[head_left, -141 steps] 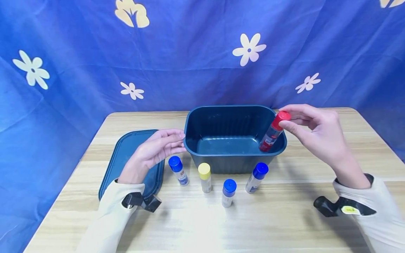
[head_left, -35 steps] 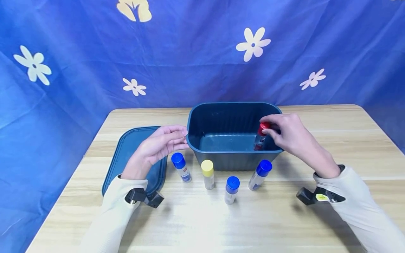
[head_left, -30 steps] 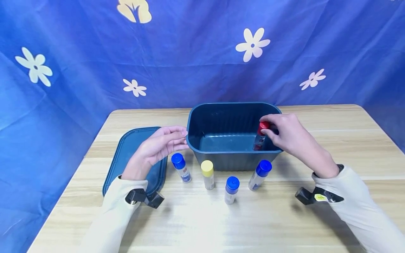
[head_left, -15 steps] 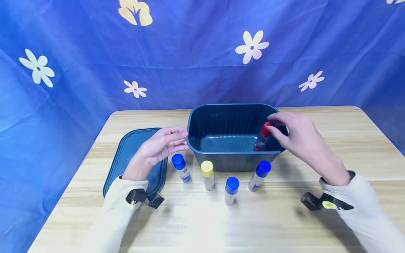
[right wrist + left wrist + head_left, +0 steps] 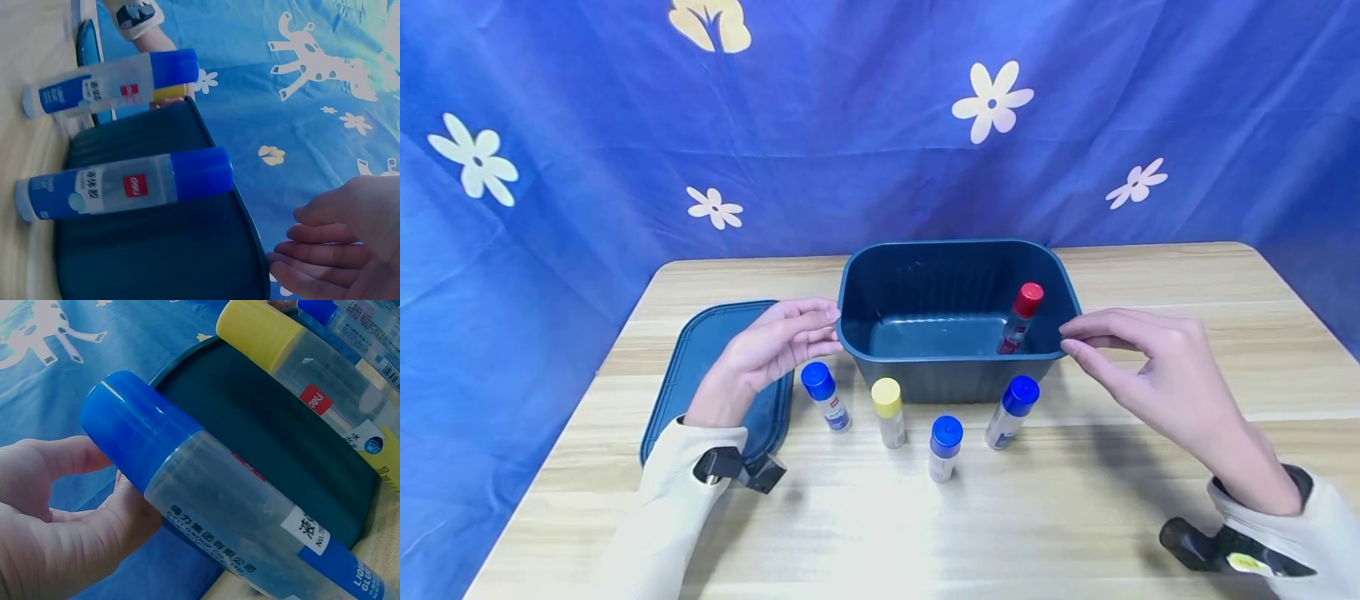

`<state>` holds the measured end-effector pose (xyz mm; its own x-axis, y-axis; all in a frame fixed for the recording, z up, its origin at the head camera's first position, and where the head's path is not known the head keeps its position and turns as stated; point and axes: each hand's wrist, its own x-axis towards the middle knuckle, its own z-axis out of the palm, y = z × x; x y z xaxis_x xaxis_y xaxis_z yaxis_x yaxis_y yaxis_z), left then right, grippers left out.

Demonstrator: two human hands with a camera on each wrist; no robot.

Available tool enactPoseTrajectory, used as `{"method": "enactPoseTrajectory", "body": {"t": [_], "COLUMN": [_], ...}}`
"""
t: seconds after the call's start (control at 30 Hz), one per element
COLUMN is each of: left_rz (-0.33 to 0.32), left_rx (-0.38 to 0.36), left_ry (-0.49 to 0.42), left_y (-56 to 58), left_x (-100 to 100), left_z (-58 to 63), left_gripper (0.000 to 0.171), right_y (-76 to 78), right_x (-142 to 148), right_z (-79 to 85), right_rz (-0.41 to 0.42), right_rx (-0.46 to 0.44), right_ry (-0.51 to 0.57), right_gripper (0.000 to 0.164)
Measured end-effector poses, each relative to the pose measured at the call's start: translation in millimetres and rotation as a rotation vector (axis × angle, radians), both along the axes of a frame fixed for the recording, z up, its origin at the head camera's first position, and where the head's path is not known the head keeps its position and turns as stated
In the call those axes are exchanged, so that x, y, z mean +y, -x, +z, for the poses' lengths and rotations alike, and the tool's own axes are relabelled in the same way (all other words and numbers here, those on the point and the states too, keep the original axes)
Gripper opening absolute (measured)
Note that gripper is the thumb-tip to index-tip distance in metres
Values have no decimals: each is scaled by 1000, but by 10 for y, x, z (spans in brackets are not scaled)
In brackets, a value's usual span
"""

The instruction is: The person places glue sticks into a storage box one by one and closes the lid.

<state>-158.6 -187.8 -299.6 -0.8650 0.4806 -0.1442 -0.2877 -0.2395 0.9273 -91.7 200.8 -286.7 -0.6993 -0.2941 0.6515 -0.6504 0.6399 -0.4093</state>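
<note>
A dark teal plastic bin (image 5: 940, 379) stands on the table. Inside it, at the right end, a red-capped glue bottle (image 5: 1021, 317) leans slightly with no hand on it. My left hand (image 5: 775, 346) is at the bin's left rim, fingertips against the outside; in the left wrist view a blue-capped liquid glue bottle (image 5: 206, 487) hides those fingertips. On the other side my right hand (image 5: 1157, 375) holds nothing, its loosely extended fingers right at the right rim. In the right wrist view its fingertips (image 5: 284, 265) meet the bin's edge.
Before the bin stand a yellow-capped bottle (image 5: 889, 412) and blue-capped bottles at left (image 5: 831, 396), front (image 5: 944, 450) and right (image 5: 1011, 412). A teal lid (image 5: 692, 367) lies under the left forearm. A blue floral curtain (image 5: 850, 125) hangs behind the table.
My right hand has let go of the red-capped glue bottle inside the bin and drawn back rightward to the rim. The left hand keeps its place.
</note>
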Motion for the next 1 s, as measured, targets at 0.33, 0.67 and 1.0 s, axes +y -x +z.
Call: {"method": "enactPoseTrajectory", "body": {"t": [0.33, 0.67, 1.0], "left_rz": [-21, -2, 2], "left_rx": [-1, 1, -3], "left_ry": [-33, 2, -2], "left_y": [-2, 6, 18], "left_x": [-6, 11, 7], "left_z": [-6, 10, 14], "left_gripper": [28, 28, 27], "right_y": [-138, -215, -242], "right_x": [-30, -72, -176], "right_z": [-61, -208, -392], "right_rz": [38, 51, 33], "right_rx": [-10, -213, -340], "right_ry": [77, 71, 104], "right_gripper": [33, 29, 33]}}
